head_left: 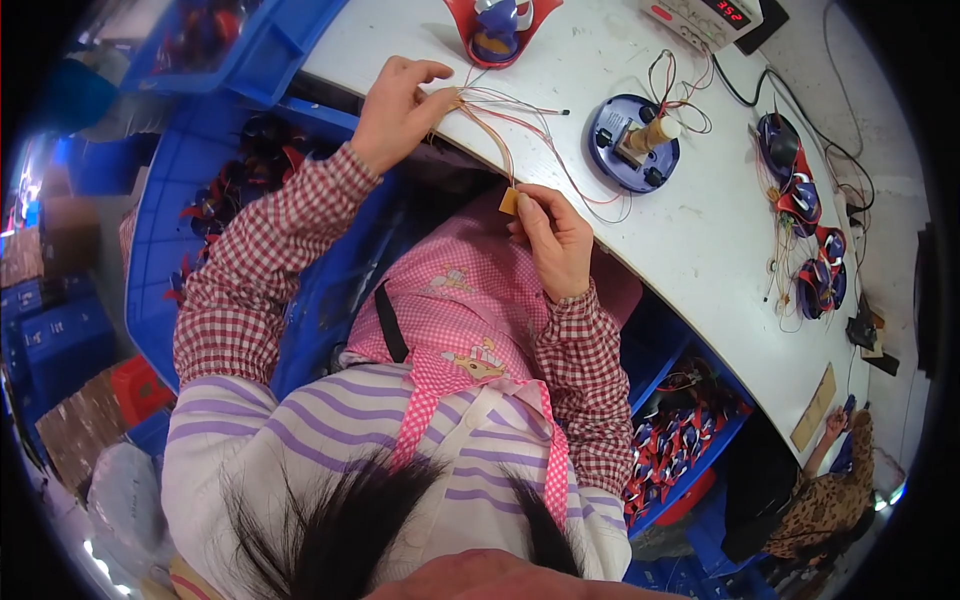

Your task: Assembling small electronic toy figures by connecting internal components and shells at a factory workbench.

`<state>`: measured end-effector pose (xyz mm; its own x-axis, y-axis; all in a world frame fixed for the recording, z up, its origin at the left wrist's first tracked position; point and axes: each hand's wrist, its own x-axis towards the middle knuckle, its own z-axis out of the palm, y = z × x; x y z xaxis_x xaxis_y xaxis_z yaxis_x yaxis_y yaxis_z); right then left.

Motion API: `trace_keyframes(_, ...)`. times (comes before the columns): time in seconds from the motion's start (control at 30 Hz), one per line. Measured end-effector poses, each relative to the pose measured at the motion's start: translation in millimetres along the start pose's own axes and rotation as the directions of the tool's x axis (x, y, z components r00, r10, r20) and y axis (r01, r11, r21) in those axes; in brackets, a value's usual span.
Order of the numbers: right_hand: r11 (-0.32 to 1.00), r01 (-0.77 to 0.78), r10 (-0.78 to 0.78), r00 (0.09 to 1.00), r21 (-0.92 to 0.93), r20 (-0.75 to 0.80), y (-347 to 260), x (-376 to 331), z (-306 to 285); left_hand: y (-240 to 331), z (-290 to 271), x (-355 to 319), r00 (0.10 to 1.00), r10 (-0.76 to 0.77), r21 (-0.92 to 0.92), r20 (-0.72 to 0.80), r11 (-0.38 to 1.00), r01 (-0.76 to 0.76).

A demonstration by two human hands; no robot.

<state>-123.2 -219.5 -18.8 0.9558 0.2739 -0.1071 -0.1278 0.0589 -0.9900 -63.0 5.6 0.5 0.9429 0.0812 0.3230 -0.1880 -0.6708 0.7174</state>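
My right hand (560, 240) pinches a small yellow square piece (509, 202) at the near edge of the white table. A bundle of thin brown and red wires (493, 133) runs from this piece up toward my left hand (400, 112). There the thumb tip lies at the wires, while thumb and index finger stand apart; the other fingers are partly hidden. Just beyond, a red shell with a blue figure-like part (497, 35) stands on the table, wires trailing from its base. Right of the wires sits a round blue housing (632, 145) with a cream cylinder on it.
A power supply (705, 18) with a red display stands at the back. Several red and blue wired assemblies (803, 205) line the table's right side. Blue bins (150, 235) of similar parts flank me left and right. Another person (825, 480) is at the lower right.
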Motion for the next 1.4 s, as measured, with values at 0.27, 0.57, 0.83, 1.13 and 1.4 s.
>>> trace_keyframes(0.27,1.000,0.019,-0.019,1.000,-0.005,0.011,-0.1,-1.7,-0.7,-16.3,2.8,-7.8,0.984,0.176,0.273,-0.030,0.949,-0.161)
trace_keyframes(0.57,0.854,0.263,-0.313,0.949,-0.450,-0.040,-18.2,10.0,-18.5,-3.1,6.5,11.3,0.972,-0.140,0.005,0.188,0.990,0.141)
trace_keyframes(0.83,0.999,-0.022,0.019,0.995,-0.030,-0.099,-26.4,13.8,-20.9,1.3,12.3,25.4,0.880,-0.350,-0.219,0.321,0.877,0.428)
trace_keyframes(1.13,0.998,-0.053,0.052,0.996,-0.020,-0.079,-30.3,16.3,-20.9,6.0,12.8,31.5,0.827,-0.375,-0.294,0.419,0.806,0.514)
trace_keyframes(1.4,0.997,-0.073,0.073,0.994,0.009,-0.077,-28.7,17.9,-21.5,11.6,8.8,38.1,0.798,-0.338,-0.272,0.500,0.813,0.515)
